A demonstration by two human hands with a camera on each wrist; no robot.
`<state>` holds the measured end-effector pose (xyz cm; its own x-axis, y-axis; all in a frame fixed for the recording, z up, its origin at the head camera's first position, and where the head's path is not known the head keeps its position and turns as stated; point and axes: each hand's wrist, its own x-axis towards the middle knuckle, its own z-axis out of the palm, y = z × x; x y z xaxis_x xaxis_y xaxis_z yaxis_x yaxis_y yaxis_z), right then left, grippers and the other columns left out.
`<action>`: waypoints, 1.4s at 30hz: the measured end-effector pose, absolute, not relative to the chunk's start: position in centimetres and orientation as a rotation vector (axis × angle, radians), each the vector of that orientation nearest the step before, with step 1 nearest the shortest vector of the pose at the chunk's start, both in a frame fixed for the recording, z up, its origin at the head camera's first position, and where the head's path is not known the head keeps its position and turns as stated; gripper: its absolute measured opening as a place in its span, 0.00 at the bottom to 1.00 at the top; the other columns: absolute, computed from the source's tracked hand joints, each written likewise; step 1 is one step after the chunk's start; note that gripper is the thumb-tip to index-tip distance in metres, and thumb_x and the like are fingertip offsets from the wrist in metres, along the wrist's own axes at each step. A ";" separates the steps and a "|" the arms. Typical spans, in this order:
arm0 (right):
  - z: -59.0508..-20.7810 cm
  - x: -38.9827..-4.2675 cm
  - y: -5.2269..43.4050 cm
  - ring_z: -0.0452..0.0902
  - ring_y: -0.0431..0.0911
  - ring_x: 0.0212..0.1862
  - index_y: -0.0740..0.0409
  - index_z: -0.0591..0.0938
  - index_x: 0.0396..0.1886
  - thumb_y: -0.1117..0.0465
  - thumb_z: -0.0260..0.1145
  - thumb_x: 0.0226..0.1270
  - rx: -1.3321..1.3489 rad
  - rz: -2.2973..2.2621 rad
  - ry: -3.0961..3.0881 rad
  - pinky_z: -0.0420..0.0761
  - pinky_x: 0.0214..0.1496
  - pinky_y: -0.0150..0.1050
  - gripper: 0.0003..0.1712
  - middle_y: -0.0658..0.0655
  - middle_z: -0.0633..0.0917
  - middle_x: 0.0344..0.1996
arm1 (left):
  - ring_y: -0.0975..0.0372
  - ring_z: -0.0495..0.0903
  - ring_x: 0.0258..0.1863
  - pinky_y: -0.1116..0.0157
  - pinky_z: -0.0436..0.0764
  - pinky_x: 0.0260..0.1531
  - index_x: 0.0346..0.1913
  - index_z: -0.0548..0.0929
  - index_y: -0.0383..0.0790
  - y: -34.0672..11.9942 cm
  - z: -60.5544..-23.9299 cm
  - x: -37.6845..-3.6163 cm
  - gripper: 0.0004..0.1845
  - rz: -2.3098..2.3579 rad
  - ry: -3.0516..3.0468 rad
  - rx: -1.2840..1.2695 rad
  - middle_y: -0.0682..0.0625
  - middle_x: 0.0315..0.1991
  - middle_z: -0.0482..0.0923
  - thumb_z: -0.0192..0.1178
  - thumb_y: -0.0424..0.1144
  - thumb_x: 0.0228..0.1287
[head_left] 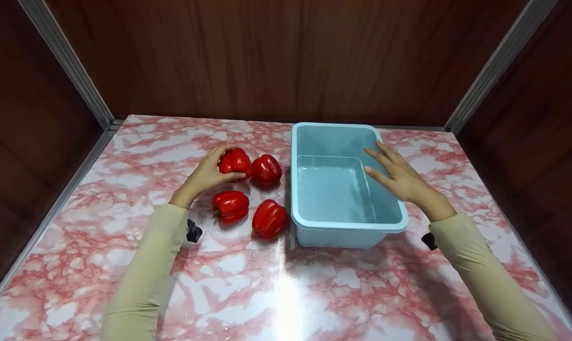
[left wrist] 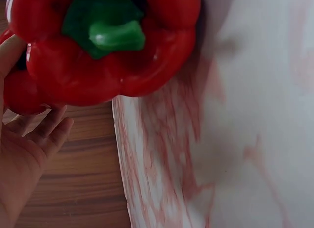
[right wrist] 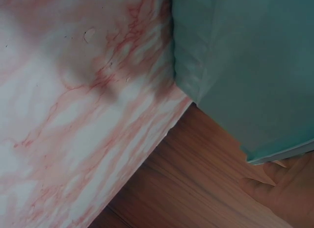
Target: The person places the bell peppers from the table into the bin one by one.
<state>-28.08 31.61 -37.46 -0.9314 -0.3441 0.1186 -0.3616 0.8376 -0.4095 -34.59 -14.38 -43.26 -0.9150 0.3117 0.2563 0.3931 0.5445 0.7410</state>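
Left hand [head_left: 209, 174], left of the desk's middle and nearer its far edge [head_left: 172, 118]: thumb on the near side, fingers on the far side, clamped on the far-left pepper [head_left: 234, 160]. I cannot tell whether it is off the desk [head_left: 219, 289].

Method, my judgement: seat thumb and fingers on opposite flanks and squeeze just enough to prevent a slip. I would lift straight up; the far-right pepper [head_left: 267, 170] sits close beside it and could roll. I would also carry the wrist high over the near-left pepper [head_left: 231, 207] and near-right pepper [head_left: 269, 219], both toward the desk's near edge.

Tub [head_left: 342, 226]: right of middle, toward the far edge, just beside the near-right pepper. Right hand [head_left: 402, 179] at its right rim, fingers apart; contact not certain to me. A light steadying touch there should suffice.

Looks: held pepper glossy, deep red, lobed, its skin apparently slick. I note a green stem [left wrist: 117, 37] up front in the left wrist view, likely the near-left pepper's.
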 end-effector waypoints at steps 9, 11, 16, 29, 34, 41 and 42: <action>-37.6 -28.1 31.7 0.37 0.59 0.73 0.39 0.57 0.71 0.38 0.48 0.68 0.560 0.684 -2.979 0.44 0.65 0.69 0.34 0.55 0.46 0.74 | 0.53 0.69 0.58 0.48 0.71 0.56 0.63 0.66 0.57 -14.1 -43.5 -34.8 0.40 -1.312 -2.670 -0.637 0.49 0.61 0.67 0.69 0.59 0.44; -37.5 -28.1 31.7 0.37 0.59 0.73 0.40 0.57 0.71 0.39 0.48 0.68 0.564 0.690 -2.974 0.43 0.65 0.69 0.34 0.55 0.46 0.74 | 0.53 0.69 0.58 0.48 0.70 0.56 0.63 0.66 0.57 -14.0 -43.5 -34.8 0.40 -1.316 -2.664 -0.644 0.49 0.61 0.67 0.69 0.59 0.44; -37.5 -28.1 31.7 0.37 0.59 0.73 0.40 0.57 0.71 0.39 0.48 0.69 0.570 0.696 -2.970 0.43 0.65 0.68 0.33 0.56 0.46 0.74 | 0.52 0.70 0.58 0.49 0.71 0.55 0.63 0.66 0.56 -13.9 -43.3 -34.7 0.40 -1.333 -2.651 -0.654 0.48 0.60 0.68 0.70 0.58 0.44; -37.5 -28.1 31.6 0.39 0.58 0.73 0.40 0.58 0.71 0.39 0.48 0.69 0.582 0.687 -2.956 0.45 0.66 0.67 0.33 0.56 0.47 0.73 | 0.54 0.71 0.56 0.51 0.73 0.55 0.63 0.66 0.56 -13.6 -43.1 -34.6 0.40 -1.341 -2.640 -0.664 0.49 0.60 0.68 0.70 0.57 0.44; -37.5 -28.1 31.6 0.39 0.59 0.73 0.40 0.57 0.71 0.39 0.48 0.69 0.585 0.686 -2.960 0.44 0.66 0.67 0.33 0.56 0.47 0.73 | 0.53 0.71 0.56 0.51 0.73 0.54 0.62 0.66 0.57 -13.5 -43.0 -34.6 0.40 -1.345 -2.642 -0.657 0.49 0.60 0.68 0.70 0.58 0.44; -37.6 -28.1 31.7 0.39 0.59 0.73 0.40 0.56 0.72 0.39 0.48 0.69 0.578 0.701 -2.964 0.44 0.65 0.68 0.34 0.56 0.46 0.73 | 0.55 0.71 0.54 0.51 0.74 0.53 0.62 0.66 0.60 -13.3 -43.0 -34.6 0.39 -1.366 -2.651 -0.634 0.51 0.58 0.68 0.69 0.60 0.44; -37.6 -28.1 31.7 0.39 0.59 0.72 0.40 0.57 0.72 0.39 0.48 0.69 0.581 0.702 -2.961 0.44 0.65 0.68 0.34 0.57 0.46 0.73 | 0.55 0.71 0.54 0.51 0.74 0.53 0.62 0.66 0.60 -13.2 -43.0 -34.6 0.40 -1.375 -2.651 -0.632 0.51 0.58 0.68 0.69 0.60 0.44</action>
